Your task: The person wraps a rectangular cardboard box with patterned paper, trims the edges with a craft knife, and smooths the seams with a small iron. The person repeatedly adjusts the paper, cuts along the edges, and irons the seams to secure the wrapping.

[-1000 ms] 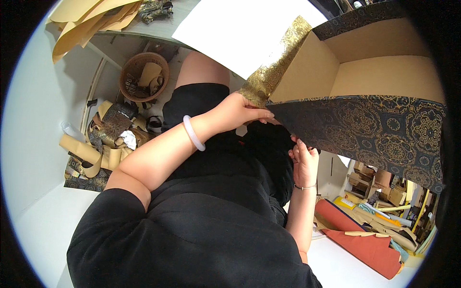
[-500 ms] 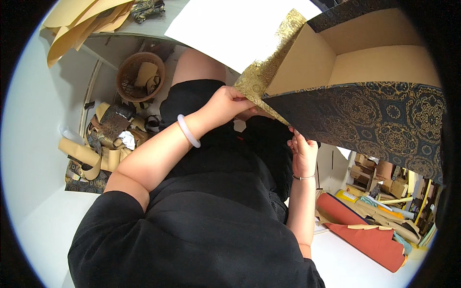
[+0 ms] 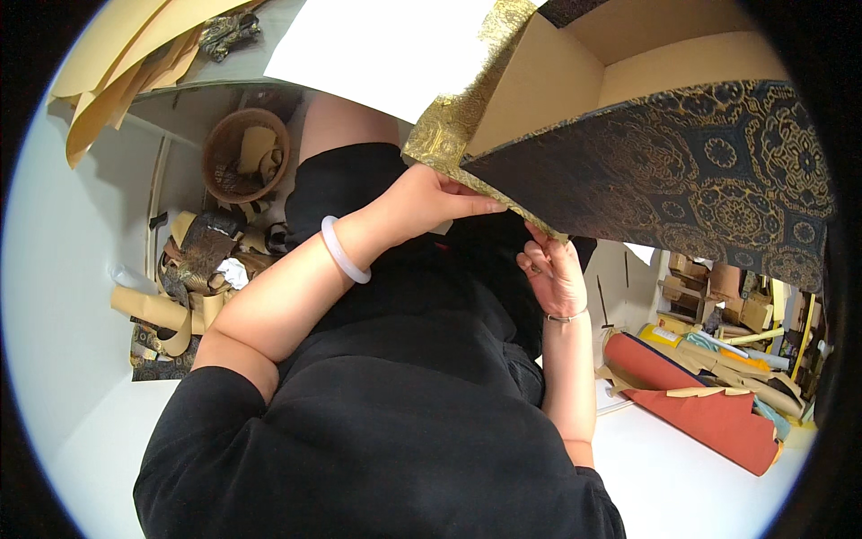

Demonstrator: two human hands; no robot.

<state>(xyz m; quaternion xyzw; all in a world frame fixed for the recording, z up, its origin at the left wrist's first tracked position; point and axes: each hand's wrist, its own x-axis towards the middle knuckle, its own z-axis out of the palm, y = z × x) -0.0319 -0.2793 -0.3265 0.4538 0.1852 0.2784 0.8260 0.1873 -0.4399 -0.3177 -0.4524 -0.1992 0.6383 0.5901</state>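
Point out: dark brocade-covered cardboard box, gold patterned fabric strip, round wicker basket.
dark brocade-covered cardboard box (image 3: pixel 700 180), head view, patterned outer side.
gold patterned fabric strip (image 3: pixel 453 126), head view, middle of the strip.
round wicker basket (image 3: pixel 214 157), head view, left rim.

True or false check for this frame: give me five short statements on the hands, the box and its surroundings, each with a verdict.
1. The left hand presses on the gold fabric at the box edge. True.
2. The right hand rests flat on the table. False: it is raised under the box edge.
3. The left wrist wears a pale bangle. True.
4. The box is plain white outside. False: dark patterned fabric covers it.
5. A basket sits at upper left. True.
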